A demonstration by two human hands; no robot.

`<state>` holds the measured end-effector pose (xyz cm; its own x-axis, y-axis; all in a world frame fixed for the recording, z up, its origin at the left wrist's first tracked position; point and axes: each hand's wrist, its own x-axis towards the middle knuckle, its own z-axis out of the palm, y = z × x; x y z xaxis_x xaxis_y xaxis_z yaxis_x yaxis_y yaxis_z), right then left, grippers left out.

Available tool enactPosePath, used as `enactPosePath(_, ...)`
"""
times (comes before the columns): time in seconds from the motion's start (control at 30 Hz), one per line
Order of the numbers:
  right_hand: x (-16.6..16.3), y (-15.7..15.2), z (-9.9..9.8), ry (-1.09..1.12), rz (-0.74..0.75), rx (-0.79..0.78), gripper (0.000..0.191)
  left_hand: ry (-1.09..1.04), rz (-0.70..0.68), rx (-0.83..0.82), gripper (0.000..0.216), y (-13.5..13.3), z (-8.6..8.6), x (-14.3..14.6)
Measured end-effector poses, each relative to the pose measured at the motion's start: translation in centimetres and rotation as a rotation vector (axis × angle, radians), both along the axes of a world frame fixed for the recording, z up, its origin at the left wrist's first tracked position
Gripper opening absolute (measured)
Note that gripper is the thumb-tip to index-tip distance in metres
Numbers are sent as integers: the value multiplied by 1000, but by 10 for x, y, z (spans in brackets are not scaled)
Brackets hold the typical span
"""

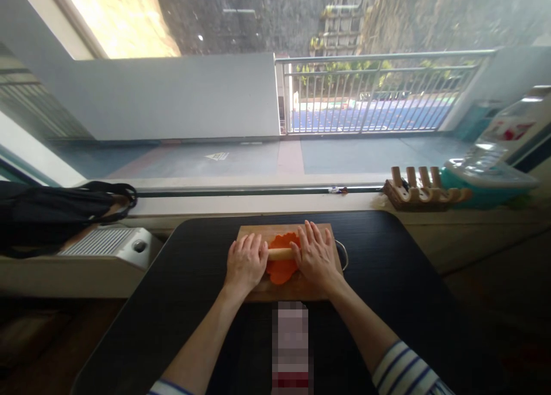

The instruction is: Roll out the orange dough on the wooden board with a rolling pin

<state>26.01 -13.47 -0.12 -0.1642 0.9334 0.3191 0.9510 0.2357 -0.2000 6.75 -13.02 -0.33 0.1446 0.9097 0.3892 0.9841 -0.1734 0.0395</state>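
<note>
A wooden board [291, 292] lies on a dark table [387, 268], with a flat piece of orange dough [280, 270] on it. A wooden rolling pin [279, 254] lies across the dough. My left hand [245, 262] rests palm down on the pin's left end, fingers stretched out. My right hand [315, 255] lies flat on the right end, fingers also extended. Only the pin's middle shows between the two hands.
A wooden rack [419, 189] and a teal container [486, 182] stand on the sill at the back right. A black bag [55, 211] lies on a white appliance [107, 243] at the left. A window faces a railing beyond the table.
</note>
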Motion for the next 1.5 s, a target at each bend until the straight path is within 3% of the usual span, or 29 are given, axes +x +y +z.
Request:
enactPosePath(0.37,6,-29,-14,52,114,56,56,-36,-64,42,43,-24,-14,-7)
enactPosePath(0.57,20,-37,-15,64,220,92,45,-97,-140,4,47,-41,-17,-17)
enactPosePath(0.7,31,-37,-16,61,273,111,36,-159,-226,-51,33,-43,-14,-25)
enactPosePath(0.9,44,-17,11,-9,372,23,28,-240,-284,-107,22,-33,-5,-23)
enactPosePath(1.1,46,23,34,21,452,-103,29,-245,-241,-134,24,-13,5,-18)
enactPosePath(1.27,49,40,32,11,500,-177,28,-189,-229,-137,24,-7,2,-15)
enactPosePath(1.5,56,39,19,13,494,-187,23,-129,-199,-135,30,4,0,-9)
